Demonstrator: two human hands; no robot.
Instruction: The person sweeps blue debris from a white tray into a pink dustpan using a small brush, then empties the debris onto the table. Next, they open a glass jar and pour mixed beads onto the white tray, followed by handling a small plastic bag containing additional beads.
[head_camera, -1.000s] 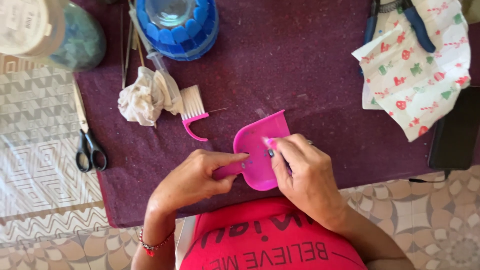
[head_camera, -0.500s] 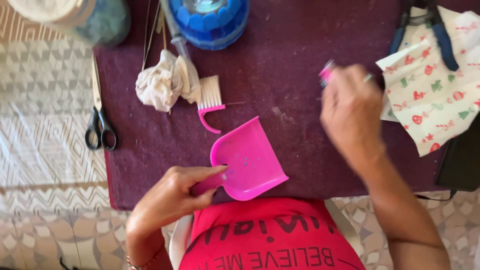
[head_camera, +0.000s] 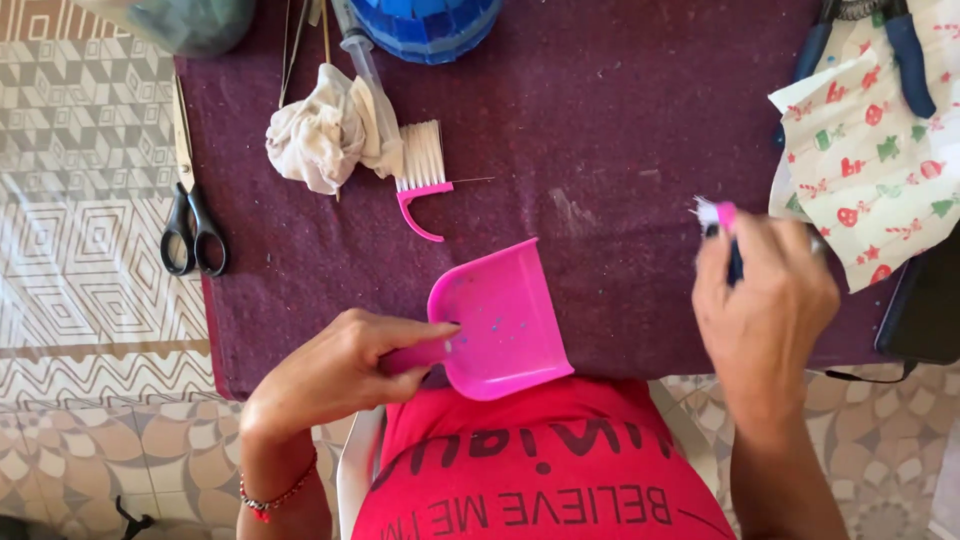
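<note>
Fingers of the left hand clamp the pink dustpan handle, its mouth pointing far-right toward the right hand, closed on a small pink-tipped tool.

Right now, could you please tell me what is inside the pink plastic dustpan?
A few tiny coloured specks lie scattered inside the pink plastic dustpan. The left hand covers its handle, and whatever lies beneath the pan on the maroon felt mat is hidden.

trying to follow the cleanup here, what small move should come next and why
Probably bring the right hand, which grips a small pink-tipped tool out over the purple mat, toward the pink dustpan. The left hand holds the pan by its handle at the mat's near edge.
</note>
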